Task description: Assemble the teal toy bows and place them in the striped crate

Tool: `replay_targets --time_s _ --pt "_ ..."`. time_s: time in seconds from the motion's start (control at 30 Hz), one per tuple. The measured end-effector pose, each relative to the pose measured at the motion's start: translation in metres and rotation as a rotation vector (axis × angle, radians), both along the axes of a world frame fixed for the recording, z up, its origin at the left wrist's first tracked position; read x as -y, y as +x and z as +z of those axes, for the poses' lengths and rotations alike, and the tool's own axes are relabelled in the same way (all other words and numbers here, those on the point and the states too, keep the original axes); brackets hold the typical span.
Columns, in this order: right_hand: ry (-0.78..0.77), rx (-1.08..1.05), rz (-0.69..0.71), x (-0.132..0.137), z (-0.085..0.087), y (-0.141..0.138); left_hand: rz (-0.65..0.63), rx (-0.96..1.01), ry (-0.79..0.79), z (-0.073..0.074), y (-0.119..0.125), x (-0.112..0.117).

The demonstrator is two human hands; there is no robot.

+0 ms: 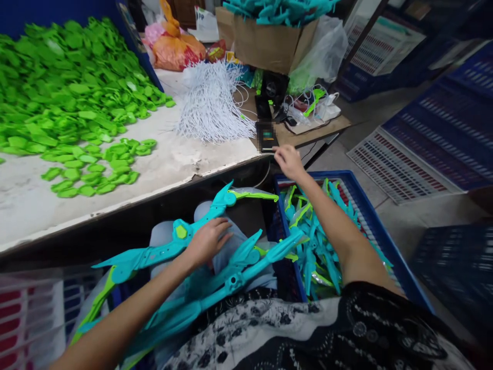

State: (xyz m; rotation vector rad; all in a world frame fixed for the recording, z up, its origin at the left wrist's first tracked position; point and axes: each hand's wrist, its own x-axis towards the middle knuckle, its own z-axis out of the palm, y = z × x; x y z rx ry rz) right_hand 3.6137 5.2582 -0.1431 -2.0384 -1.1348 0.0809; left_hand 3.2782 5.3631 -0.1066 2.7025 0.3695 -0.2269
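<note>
A turquoise toy bow point(154, 253) with lime-green end pieces lies across my lap. My left hand point(210, 240) rests against its middle, fingers loosely spread and not wrapped round it. Closer to my body lie more turquoise bow pieces point(200, 303), partly hidden by my left forearm. My right hand point(289, 160) reaches to the table's front edge, index finger stretched to the lower end of a black phone-like device point(265, 136) with a blurred screen. That hand grips nothing I can see; its other fingers are loosely bent.
Lime-green parts point(77, 103) are heaped on the white table point(169, 174). Beside them lies a bundle of white strings point(215, 103). A cardboard box point(265, 43) holds turquoise parts. At right stands a blue crate point(379, 239) of bows; stacked crates point(442, 133) are farther off.
</note>
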Motion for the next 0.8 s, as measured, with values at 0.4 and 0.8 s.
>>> replay_targets --time_s 0.4,0.8 --pt "0.186 -0.233 -0.127 -0.024 -0.002 0.042 0.528 -0.056 -0.766 -0.067 0.078 0.003" --pt "0.102 -0.641 0.009 0.073 -0.062 -0.065 0.827 -0.001 -1.398 -0.1 0.141 0.039"
